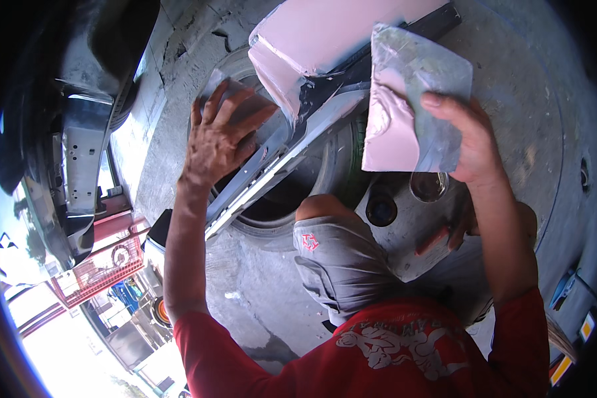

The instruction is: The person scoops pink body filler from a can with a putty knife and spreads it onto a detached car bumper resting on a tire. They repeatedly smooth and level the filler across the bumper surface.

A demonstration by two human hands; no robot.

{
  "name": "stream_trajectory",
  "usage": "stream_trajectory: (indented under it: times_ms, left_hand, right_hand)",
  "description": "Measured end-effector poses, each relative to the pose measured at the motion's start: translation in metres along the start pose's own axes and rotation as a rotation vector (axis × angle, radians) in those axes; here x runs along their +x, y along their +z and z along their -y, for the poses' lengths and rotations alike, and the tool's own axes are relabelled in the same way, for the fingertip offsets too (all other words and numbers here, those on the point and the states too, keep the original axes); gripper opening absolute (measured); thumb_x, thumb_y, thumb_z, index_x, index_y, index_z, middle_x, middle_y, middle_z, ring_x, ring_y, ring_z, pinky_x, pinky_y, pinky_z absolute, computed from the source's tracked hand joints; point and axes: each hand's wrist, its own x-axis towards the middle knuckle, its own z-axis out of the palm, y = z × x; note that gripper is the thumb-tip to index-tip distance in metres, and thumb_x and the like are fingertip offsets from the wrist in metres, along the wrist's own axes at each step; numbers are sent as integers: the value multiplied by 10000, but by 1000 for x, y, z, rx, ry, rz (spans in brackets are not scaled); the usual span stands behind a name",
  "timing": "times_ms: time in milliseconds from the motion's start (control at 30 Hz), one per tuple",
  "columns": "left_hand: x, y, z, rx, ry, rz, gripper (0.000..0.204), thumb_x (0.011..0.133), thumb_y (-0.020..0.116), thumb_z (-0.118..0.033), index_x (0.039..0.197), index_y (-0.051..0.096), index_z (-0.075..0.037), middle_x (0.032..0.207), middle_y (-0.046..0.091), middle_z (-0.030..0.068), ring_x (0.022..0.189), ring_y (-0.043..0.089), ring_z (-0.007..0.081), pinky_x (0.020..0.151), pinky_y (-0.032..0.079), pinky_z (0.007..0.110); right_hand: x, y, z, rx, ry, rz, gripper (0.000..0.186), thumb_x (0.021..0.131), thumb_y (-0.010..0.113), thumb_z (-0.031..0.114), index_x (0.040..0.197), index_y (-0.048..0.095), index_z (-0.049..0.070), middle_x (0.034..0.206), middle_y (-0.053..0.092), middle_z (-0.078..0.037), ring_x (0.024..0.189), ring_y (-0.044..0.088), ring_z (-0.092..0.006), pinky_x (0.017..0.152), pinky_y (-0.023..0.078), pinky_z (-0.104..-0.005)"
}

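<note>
Watching remotely, I see the right hand [469,139] clamped, thumb uppermost, on a translucent board [421,73] bearing pink paste [391,139] along its left side. Left of that grip, the left hand [217,139] spreads its fingers over a thin sheet [252,102]; whether it pinches this I cannot tell. Between and beyond both hands lies the pink-coated panel [331,33], above a tyre [343,159].
</note>
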Motion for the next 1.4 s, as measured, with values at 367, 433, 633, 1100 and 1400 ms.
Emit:
stream_trajectory:
  times_ms: [367,433,633,1100,1400]
  left_hand:
    - [-15,-35,-74,-365,14,-60,557,865,859,-398,1419,799,-385,1612,544,56,1640,394,341,1309,327,755]
    - [-13,-22,-47,-196,-59,25,664,842,881,-384,1486,734,-446,1670,508,16,1664,351,337,1310,305,771]
    - [30,-3,5,38,-20,-88,629,920,800,-419,1541,700,-430,1722,495,34,1682,340,347,1353,248,706]
    - [51,8,45,-1,111,-31,833,684,872,-201,1486,737,-379,1672,538,18,1617,450,294,1349,322,613]
    - [-18,10,7,-575,-213,-240,707,787,827,-312,1480,739,-198,1554,631,152,1476,590,384,1213,487,585]
  right_hand:
    - [-7,19,-13,401,196,181,498,1052,676,196,1494,642,-32,1356,770,-149,1206,773,-253,1070,624,-441]
    - [-12,15,3,222,17,157,489,1058,660,187,1493,641,-37,1377,761,-163,1211,773,-251,1061,628,-429]
    - [-2,12,15,48,-4,56,441,1045,673,137,1455,656,-26,1300,765,-135,1147,776,-237,1004,630,-406]
    - [4,12,6,-42,28,-53,464,1001,721,128,1439,655,-12,1254,761,-118,1122,775,-232,971,639,-399]
    - [5,12,-15,22,90,-8,450,1018,713,128,1440,657,-19,1302,758,-132,1155,773,-244,1016,627,-418]
